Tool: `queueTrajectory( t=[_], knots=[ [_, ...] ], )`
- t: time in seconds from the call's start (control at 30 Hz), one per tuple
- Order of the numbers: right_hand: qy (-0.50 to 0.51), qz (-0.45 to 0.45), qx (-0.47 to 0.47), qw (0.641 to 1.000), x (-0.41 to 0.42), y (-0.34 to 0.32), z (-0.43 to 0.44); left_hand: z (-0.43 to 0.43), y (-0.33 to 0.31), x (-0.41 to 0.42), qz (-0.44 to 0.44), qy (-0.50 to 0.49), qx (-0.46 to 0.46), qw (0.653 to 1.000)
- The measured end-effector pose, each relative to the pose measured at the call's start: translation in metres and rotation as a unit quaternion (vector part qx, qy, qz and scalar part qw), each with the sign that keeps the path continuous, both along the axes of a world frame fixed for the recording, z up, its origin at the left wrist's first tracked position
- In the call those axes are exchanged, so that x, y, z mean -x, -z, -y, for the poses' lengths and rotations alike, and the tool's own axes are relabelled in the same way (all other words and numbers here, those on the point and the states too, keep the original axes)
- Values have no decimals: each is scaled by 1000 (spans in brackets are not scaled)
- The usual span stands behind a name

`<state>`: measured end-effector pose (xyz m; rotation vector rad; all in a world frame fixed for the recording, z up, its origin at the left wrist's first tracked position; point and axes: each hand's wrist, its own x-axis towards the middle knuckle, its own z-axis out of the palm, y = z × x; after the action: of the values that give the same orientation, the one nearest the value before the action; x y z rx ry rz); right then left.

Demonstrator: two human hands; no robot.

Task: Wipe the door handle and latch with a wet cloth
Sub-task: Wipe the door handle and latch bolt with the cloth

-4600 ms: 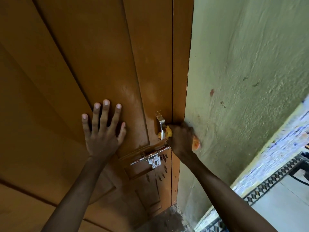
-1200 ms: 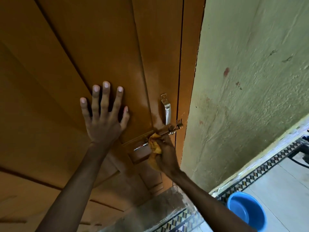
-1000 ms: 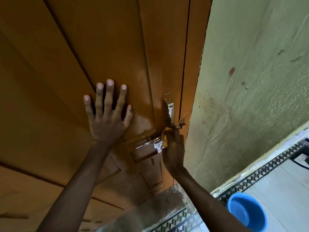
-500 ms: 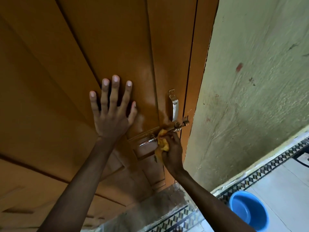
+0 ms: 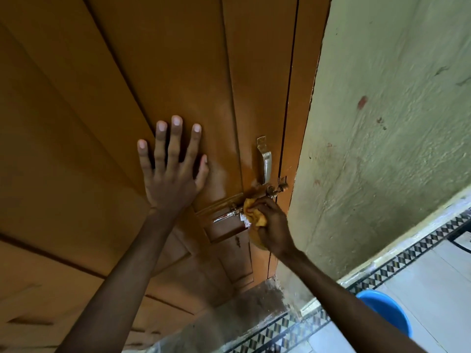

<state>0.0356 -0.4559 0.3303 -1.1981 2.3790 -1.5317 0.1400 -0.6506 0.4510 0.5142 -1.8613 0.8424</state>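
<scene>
A: Where is the cloth [image 5: 254,216] right now?

B: It is bunched in the right hand [image 5: 274,226], pressed against the latch [image 5: 251,203] on the orange door [image 5: 178,72]. The fingers are clenched around the yellow cloth, so only a crumpled wad shows to the left of the knuckles.

A: Which way does the latch run?

B: Its long axis is a slanted line, low at the left and rising to the right, where the bolt tip reaches the door's edge beside the green wall [image 5: 382,149]. The cloth sits about midway along the bolt.

A: And the handle [image 5: 265,161]?

B: It stands just above the latch, silver, its long axis nearly upright.

A: What is the other hand doing?

B: The left hand [image 5: 170,171] lies flat on the door, well left of the handle, all 5 fingers spread and pointing up, grasping nothing. A blue basin [image 5: 390,312] sits on the floor at the lower right.
</scene>
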Motion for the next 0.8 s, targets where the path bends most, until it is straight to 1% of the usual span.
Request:
queueTrajectory(
  t=[0.03,0.13,0.17,0.2,0.27,0.33,0.37,0.43,0.5,0.53,0.57,0.6,0.7,0.8],
  knots=[
    [22,-1,-4,1000,9,-4,-4,0,0,0,-1,3,1,1000],
    [147,17,18,989,14,-7,-2,0,-1,0,-2,6,1,1000],
    [158,36,27,986,4,-5,5,0,0,0,-2,6,1,1000],
    [149,65,35,986,-8,-1,13,0,0,0,-1,8,1,1000],
    [92,124,49,987,-31,9,23,1,1,0,-2,11,3,1000],
    [47,135,50,988,-37,13,19,1,1,0,-1,11,5,1000],
    [30,130,34,991,-32,11,13,1,1,0,-1,11,5,1000],
    [25,120,1,993,-22,0,1,0,1,0,0,14,5,1000],
    [68,121,12,990,-16,-9,-6,1,1,1,0,14,5,1000],
    [91,113,21,989,-17,-13,-5,1,1,1,-1,13,6,1000],
    [99,89,10,991,-21,-17,1,1,1,2,-3,13,6,1000],
    [91,64,-7,994,-28,-19,9,1,0,1,-3,15,5,1000],
    [6,-32,-79,996,-61,-15,30,1,0,0,1,15,4,1000],
    [0,-83,-99,992,-64,-7,31,1,-1,-1,4,11,2,1000]
  ],
)
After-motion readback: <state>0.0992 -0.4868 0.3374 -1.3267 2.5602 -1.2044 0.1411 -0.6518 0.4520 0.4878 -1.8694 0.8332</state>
